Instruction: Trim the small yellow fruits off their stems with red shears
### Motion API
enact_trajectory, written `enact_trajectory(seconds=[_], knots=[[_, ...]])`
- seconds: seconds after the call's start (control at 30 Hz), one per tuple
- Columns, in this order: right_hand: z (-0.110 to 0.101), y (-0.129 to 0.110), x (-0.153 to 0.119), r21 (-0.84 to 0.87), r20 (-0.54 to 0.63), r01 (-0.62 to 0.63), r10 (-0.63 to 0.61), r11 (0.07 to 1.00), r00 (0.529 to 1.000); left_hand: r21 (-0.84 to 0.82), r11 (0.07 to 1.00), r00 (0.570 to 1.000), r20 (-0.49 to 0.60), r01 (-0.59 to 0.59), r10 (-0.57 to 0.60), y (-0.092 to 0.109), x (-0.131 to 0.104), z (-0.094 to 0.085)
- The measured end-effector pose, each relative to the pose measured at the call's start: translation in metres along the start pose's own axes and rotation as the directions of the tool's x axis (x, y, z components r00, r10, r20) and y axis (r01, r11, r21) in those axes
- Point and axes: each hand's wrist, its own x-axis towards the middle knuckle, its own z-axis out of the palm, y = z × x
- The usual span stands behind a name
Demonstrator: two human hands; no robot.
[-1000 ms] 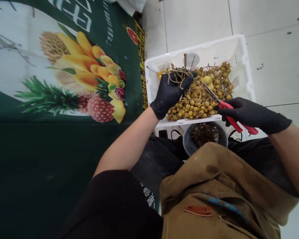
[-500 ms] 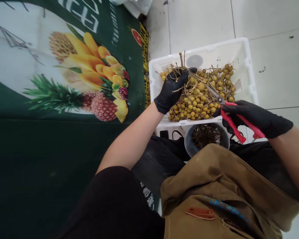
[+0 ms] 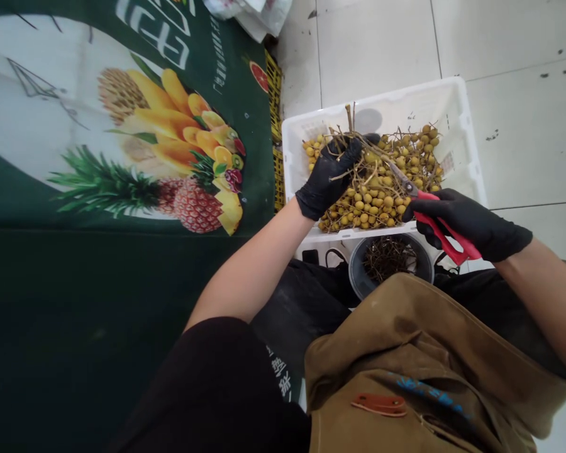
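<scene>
My left hand [image 3: 332,170], in a black glove, is closed around a bunch of longan stems [image 3: 349,119] above the left part of a white plastic crate [image 3: 475,148]. Woody ends poke up past its fingers. Inside the crate lie many round yellow-brown longans [image 3: 368,204] on twigs. My right hand [image 3: 471,223], also gloved in black, grips red-handled pruning scissors [image 3: 427,195]. Their blades point up and left, in among the stems by the longans. The handles are squeezed close together. The blade tips are hard to make out against the twigs.
A grey bucket [image 3: 353,270] of cut twigs [image 3: 389,257] stands between my legs, just before the crate. On the left hangs a green printed fruit banner [image 3: 170,264], with yellow crates [image 3: 277,176] along its edge. White plastic bags [image 3: 259,16] lie at the top.
The scissors' handles have come closer together as my right hand squeezed them and shifted slightly left. My left hand keeps its hold on the stems, moving only a little.
</scene>
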Motion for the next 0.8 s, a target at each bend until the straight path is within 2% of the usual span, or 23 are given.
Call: enact_trajectory(seconds=[0.07, 0.1, 0.17, 0.23, 0.43, 0.53, 0.67, 0.8], knots=[[-0.007, 0.003, 0.001, -0.209, -0.043, 0.095, -0.106, 0.973, 0.993, 0.006, 1.000, 0.999, -0.032, -0.005, 0.005, -0.007, 0.004, -0.004], [-0.010, 0.006, 0.002, -0.339, -0.069, 0.144, -0.177, 0.930, 0.982, -0.007, 1.000, 0.999, -0.048, 0.008, -0.008, -0.010, 0.006, -0.005], [-0.017, 0.012, 0.004, -0.564, -0.115, 0.202, -0.319, 0.801, 0.941, -0.056, 0.997, 0.996, -0.072, 0.054, -0.058, -0.017, 0.009, -0.007], [-0.021, 0.017, 0.005, -0.700, -0.137, 0.198, -0.401, 0.687, 0.906, -0.096, 0.992, 0.992, -0.086, 0.083, -0.092, -0.023, 0.011, -0.006], [-0.017, 0.016, 0.009, -0.836, -0.136, 0.124, -0.420, 0.535, 0.897, -0.053, 0.997, 0.997, -0.058, 0.052, -0.055, -0.027, 0.010, 0.001], [-0.011, 0.011, 0.009, -0.896, -0.162, 0.039, -0.408, 0.442, 0.899, -0.016, 0.996, 0.995, -0.055, 0.083, -0.084, -0.023, 0.005, 0.011], [0.000, 0.008, 0.007, -0.952, -0.160, -0.041, -0.380, 0.303, 0.911, -0.013, 0.989, 0.983, -0.110, 0.149, -0.149, -0.017, -0.001, 0.026], [0.009, 0.014, 0.008, -0.960, -0.186, -0.076, -0.411, 0.269, 0.892, -0.031, 0.983, 0.974, -0.138, 0.178, -0.181, -0.018, -0.003, 0.032]])
